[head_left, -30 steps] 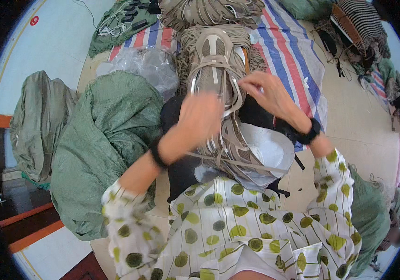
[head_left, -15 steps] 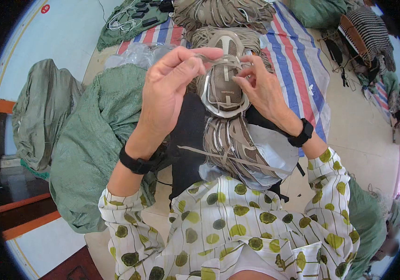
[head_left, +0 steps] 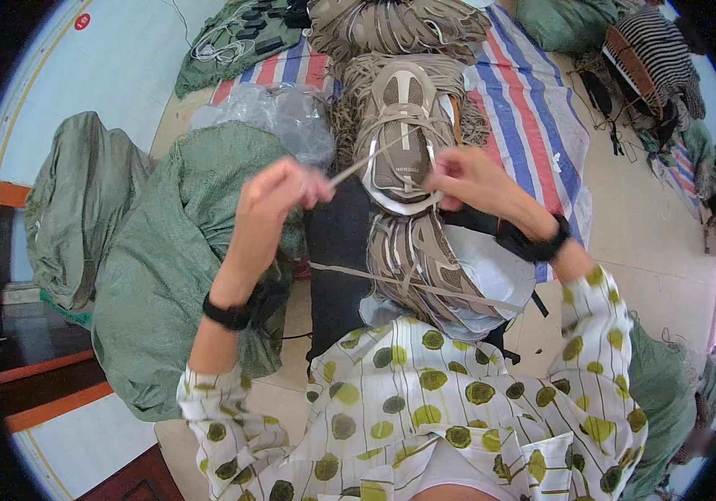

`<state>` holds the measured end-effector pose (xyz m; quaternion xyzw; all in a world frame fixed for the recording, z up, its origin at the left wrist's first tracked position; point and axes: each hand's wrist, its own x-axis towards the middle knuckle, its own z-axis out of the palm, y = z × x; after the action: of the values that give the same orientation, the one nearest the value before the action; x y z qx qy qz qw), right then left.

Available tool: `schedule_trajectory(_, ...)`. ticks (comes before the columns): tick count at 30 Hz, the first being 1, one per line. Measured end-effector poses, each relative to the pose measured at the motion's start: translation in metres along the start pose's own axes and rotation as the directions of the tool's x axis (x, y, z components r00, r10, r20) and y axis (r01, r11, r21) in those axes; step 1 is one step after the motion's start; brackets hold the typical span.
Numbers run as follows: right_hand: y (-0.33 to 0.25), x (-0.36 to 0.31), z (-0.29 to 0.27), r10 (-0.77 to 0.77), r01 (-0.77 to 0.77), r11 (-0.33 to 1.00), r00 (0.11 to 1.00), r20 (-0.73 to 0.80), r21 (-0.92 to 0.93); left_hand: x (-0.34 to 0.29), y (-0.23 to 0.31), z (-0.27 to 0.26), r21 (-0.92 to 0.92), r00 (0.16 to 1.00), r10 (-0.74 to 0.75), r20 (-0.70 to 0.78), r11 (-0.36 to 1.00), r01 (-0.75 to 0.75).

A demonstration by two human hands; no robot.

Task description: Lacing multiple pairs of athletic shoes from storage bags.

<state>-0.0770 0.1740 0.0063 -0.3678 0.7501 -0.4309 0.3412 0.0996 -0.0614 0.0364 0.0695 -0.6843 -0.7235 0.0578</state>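
Note:
A taupe and white shoe upper, laced across its front, lies on a stack in front of me with its toe toward the far side. My left hand is closed on one end of the shoelace, which runs taut from the laced part toward the left. Beside the upper's right edge, my right hand has its fingers curled in a pinch; what lies between them is hidden. Nearer to me, more uppers with loose laces lie in a fanned pile by my lap.
Bundled taupe uppers lie at the far end on a striped sheet. Large green sacks stand at my left, with clear plastic bags behind them. Another green sack is at the near right.
My left hand has drawn back to the lower left, pulling the lace out straight. My right hand has moved down along the upper's right edge.

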Motion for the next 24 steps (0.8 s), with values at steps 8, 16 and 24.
schedule_trajectory(8,0.001,-0.007,0.01,-0.516,0.402,0.698,0.856,-0.028,-0.592,-0.029,-0.013,-0.007,-0.314,0.979,-0.201,-0.025,0.932,0.183)
schedule_trajectory(16,-0.009,0.042,0.034,-0.57,0.612,0.243,0.718,0.4,-0.752,0.009,0.057,-0.016,-0.2,0.98,0.188,-0.058,0.96,-0.196)
schedule_trajectory(24,0.002,0.04,0.025,-0.625,0.641,0.369,0.707,0.33,-0.673,0.014,0.023,-0.036,-0.405,0.993,0.068,-0.101,0.909,-0.104)
